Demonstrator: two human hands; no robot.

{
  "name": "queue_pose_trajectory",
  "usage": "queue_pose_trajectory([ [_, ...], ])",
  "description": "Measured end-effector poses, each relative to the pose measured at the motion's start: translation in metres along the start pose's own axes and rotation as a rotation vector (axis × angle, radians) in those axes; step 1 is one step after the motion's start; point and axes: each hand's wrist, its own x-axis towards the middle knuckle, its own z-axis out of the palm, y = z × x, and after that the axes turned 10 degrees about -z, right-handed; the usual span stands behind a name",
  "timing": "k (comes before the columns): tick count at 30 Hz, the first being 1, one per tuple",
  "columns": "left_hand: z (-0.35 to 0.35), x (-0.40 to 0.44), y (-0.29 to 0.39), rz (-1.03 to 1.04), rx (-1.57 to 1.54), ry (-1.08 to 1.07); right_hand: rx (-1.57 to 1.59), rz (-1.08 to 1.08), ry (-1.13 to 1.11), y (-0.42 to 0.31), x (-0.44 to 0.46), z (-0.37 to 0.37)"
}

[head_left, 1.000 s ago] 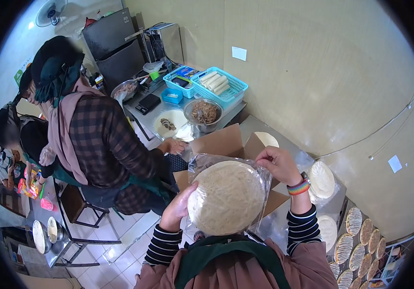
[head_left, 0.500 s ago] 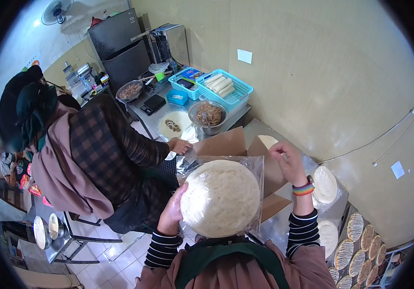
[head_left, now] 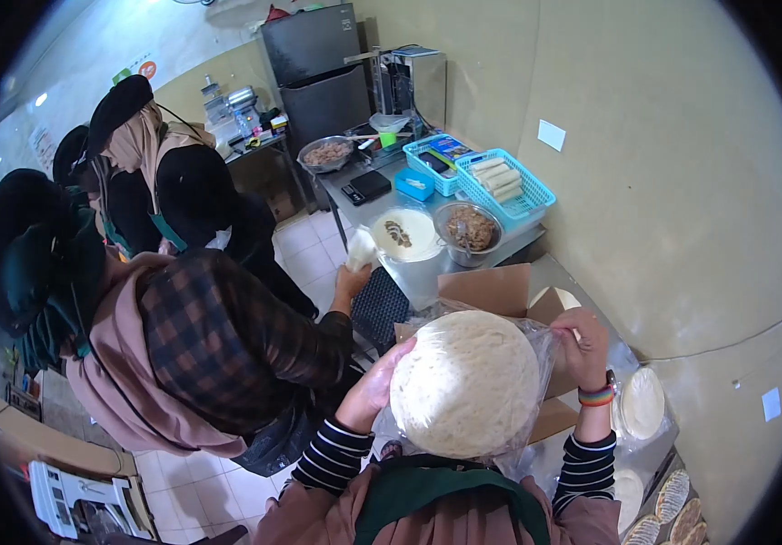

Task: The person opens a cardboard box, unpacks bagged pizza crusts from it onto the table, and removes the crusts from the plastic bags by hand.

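A round pale flatbread [head_left: 465, 383] in a clear plastic bag is held up in front of my chest. My left hand [head_left: 382, 380] grips its left edge through the bag. On the right, my right hand [head_left: 582, 343] pinches the edge of the plastic [head_left: 547, 350], with fingers closed. Just behind the bread stands an open cardboard box [head_left: 483, 289], partly hidden by it.
A co-worker in a checked shirt [head_left: 236, 318] stands close on the left, holding something pale. Beyond are a metal table [head_left: 423, 289], a bowl of filling [head_left: 469, 232] and blue baskets [head_left: 520, 202]. More flat rounds [head_left: 642, 403] lie at the right.
The view has turned left. My right hand has gone from loose of the bag to pinching its edge. The co-worker's hand has lifted off the table with a pale item.
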Motion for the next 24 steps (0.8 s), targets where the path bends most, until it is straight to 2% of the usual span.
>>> queue_pose_trajectory([
  [2, 0.001, -0.003, -0.001, 0.058, 0.030, 0.012, 0.373, 0.133, 0.281, 0.008, -0.007, 0.006],
  [4, 0.011, -0.008, 0.001, 0.074, -0.103, 0.040, 0.349, 0.217, 0.336, 0.010, -0.006, 0.005],
  [6, 0.014, -0.012, -0.002, 0.084, -0.095, -0.047, 0.317, 0.303, 0.397, 0.007, -0.008, 0.007],
  [8, 0.025, -0.013, -0.008, 0.243, 0.184, 0.057, 0.523, 0.495, 0.512, -0.003, -0.012, 0.023],
  [9, 0.027, -0.012, -0.011, 0.293, 0.346, 0.116, 0.345, 0.554, 0.401, -0.009, -0.015, 0.032],
  [10, 0.032, -0.011, -0.013, 0.283, 0.347, 0.114, 0.340, 0.561, 0.405, -0.009, -0.017, 0.042],
  [12, 0.045, -0.012, -0.016, 0.417, 0.630, 0.144, 0.200, 0.543, 0.196, -0.007, -0.021, 0.058],
  [13, 0.053, -0.015, -0.017, 0.462, 0.728, 0.163, 0.199, 0.549, 0.201, -0.004, -0.022, 0.060],
  [15, 0.051, -0.016, -0.018, 0.514, 0.797, 0.173, 0.731, 0.808, 0.215, 0.001, -0.018, 0.063],
  [16, 0.049, -0.017, -0.018, 0.573, 0.862, 0.189, 0.730, 0.808, 0.220, 0.000, -0.017, 0.058],
  [17, 0.046, -0.018, -0.018, 0.597, 0.833, 0.220, 0.922, 0.947, 0.326, -0.005, -0.013, 0.049],
  [18, 0.038, -0.017, -0.014, 0.527, 0.670, 0.279, 1.118, 1.085, 0.434, -0.006, -0.011, 0.042],
  [19, 0.033, -0.019, -0.011, 0.477, 0.515, 0.240, 1.117, 1.084, 0.436, 0.000, -0.016, 0.035],
  [20, 0.034, -0.023, -0.008, 0.428, 0.359, 0.199, 1.120, 1.059, 0.347, 0.010, -0.027, 0.024],
  [21, 0.034, -0.029, -0.007, 0.343, 0.263, 0.139, 1.121, 1.033, 0.256, 0.018, -0.038, 0.014],
  [22, 0.033, -0.029, -0.007, 0.343, 0.261, 0.142, 1.122, 1.035, 0.254, 0.027, -0.047, 0.009],
  [24, 0.028, -0.031, -0.007, 0.233, 0.155, 0.077, 0.523, 0.904, 0.268, 0.041, -0.058, 0.008],
])
